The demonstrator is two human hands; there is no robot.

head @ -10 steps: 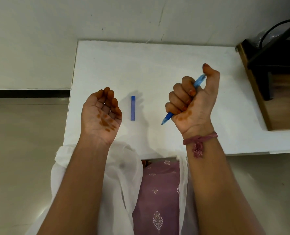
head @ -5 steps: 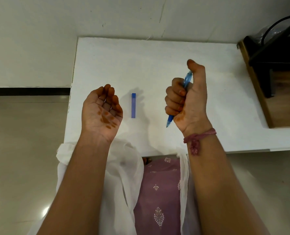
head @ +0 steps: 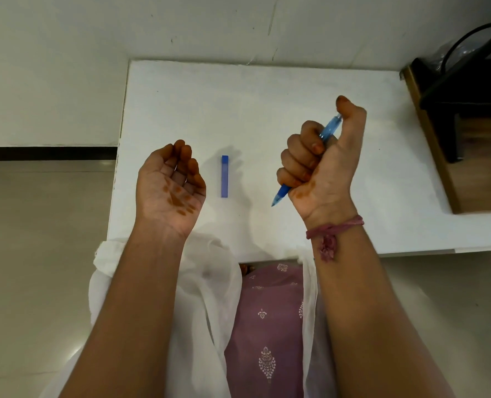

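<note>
My right hand (head: 320, 165) is raised over the white table (head: 267, 104) and grips a blue pen (head: 329, 130) in a fist. The thumb presses on the pen's upper end, and the tip (head: 278, 196) points down and to the left. My left hand (head: 171, 185) is held palm up over the table's left edge, its fingers loosely curled and holding nothing. Between the two hands a slim blue rectangular case (head: 224, 176) lies flat on the table, pointing away from me.
A wooden shelf unit (head: 451, 168) with a black object and a dark cable (head: 468, 35) on it stands against the table's right side. A white wall runs behind the table. Tiled floor lies to the left.
My right hand has turned a little, tilting the pen's top end to the right, with the thumb still on its end. My left hand and the blue case have stayed in place.
</note>
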